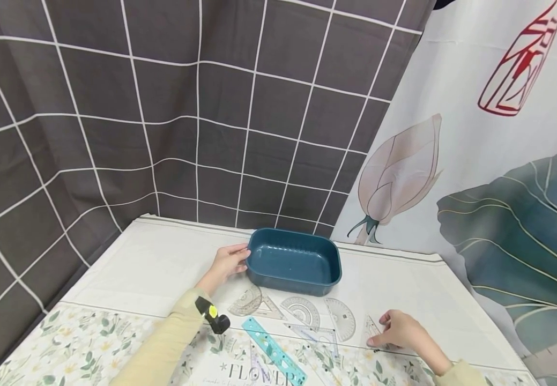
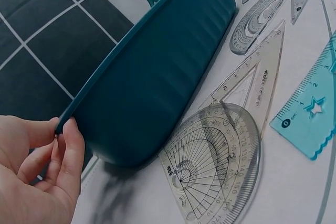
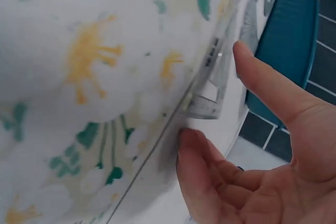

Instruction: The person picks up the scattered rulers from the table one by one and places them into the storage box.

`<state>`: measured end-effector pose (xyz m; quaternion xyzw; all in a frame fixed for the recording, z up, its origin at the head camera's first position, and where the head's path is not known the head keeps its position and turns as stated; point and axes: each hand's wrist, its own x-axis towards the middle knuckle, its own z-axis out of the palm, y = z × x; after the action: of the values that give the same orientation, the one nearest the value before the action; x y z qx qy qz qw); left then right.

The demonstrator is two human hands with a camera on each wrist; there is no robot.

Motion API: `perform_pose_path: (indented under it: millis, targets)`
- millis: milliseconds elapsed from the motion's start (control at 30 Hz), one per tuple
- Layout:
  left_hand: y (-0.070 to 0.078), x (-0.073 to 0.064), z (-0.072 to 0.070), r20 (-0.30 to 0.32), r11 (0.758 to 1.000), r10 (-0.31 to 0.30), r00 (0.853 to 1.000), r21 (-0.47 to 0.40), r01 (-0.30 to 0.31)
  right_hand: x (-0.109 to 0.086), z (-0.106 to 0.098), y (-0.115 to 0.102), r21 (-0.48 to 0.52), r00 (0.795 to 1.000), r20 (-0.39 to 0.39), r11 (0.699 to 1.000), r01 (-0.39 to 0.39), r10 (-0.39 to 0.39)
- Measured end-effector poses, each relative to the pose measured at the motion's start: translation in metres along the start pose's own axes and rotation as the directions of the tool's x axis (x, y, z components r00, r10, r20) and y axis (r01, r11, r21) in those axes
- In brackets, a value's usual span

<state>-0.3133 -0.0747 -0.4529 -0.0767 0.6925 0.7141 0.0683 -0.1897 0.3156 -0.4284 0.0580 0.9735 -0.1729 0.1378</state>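
Note:
A dark teal plastic basin sits near the table's back edge. My left hand pinches its left rim between thumb and fingers, as the left wrist view shows for the same basin. On the right, my right hand is beside a small clear set square, thumb and fingers spread apart around one end. In the right wrist view a gap shows between the fingertips and that set square. Whether any finger touches it is hard to tell.
Before the basin lie a round-ended clear protractor, a clear triangle, two more protractors, another set square and a turquoise ruler. A floral cloth covers the front. Grid and flower-print curtains hang behind.

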Motion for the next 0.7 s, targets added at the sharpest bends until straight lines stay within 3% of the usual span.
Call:
perform_pose_path:
  millis: [167,367,700]
  targets:
    - [0.000,0.001,0.000,0.000,1.000,0.000,1.000,0.001,0.000,-0.008,0.007,-0.002,-0.071,0.999,-0.040,0.997,0.029,-0.032]
    - [0.000,0.001,0.000,-0.006,1.000,-0.005,1.000,0.006,0.005,-0.013,0.011,-0.009,-0.083,0.997,-0.071,0.996,0.037,-0.042]
    - [0.001,0.002,0.000,-0.001,1.000,-0.011,1.000,-0.006,0.011,-0.007,0.007,-0.006,-0.111,0.998,-0.018,0.992,0.062,-0.064]
